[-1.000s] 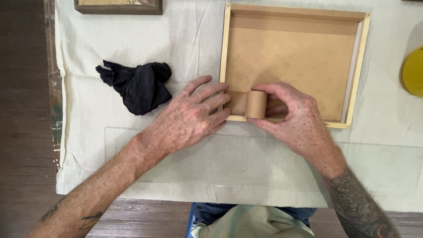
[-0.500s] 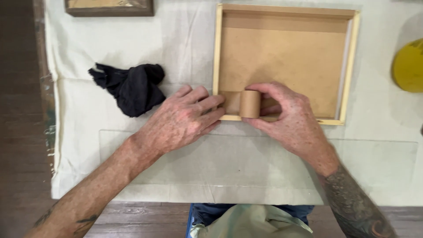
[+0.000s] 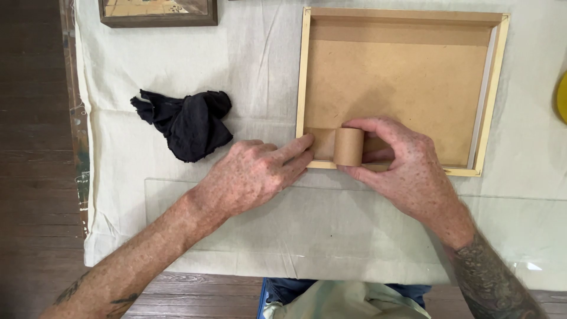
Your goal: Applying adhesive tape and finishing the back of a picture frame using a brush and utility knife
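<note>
A person's two bare hands work at the near rail of a pale wooden picture frame (image 3: 303,71) lying face down, its brown fibreboard backing (image 3: 396,77) turned up, on a cream cloth (image 3: 260,77) spread over the tabletop. The right hand (image 3: 407,171) is closed around a roll of brown paper tape (image 3: 348,146) standing on its edge at the frame's near rail, thumb below and fingers curled over the top. A short length of tape runs from the roll leftward along the rail towards the frame's near left corner. The left hand (image 3: 254,174) lies flat and holds nothing, its fingertips (image 3: 307,140) pressing on the free end of that strip beside the corner. A crumpled black rag (image 3: 189,121) sits on the cloth to the left of the frame, just beyond the left hand and apart from it. A clear glass pane (image 3: 331,236) lies along the near edge of the tabletop, under both wrists. A dark-framed picture (image 3: 156,13) shows at the far edge, and the rim of a yellow round object (image 3: 561,97) shows at the right edge. Dark wooden floorboards (image 3: 35,147) are visible left of the tabletop
</note>
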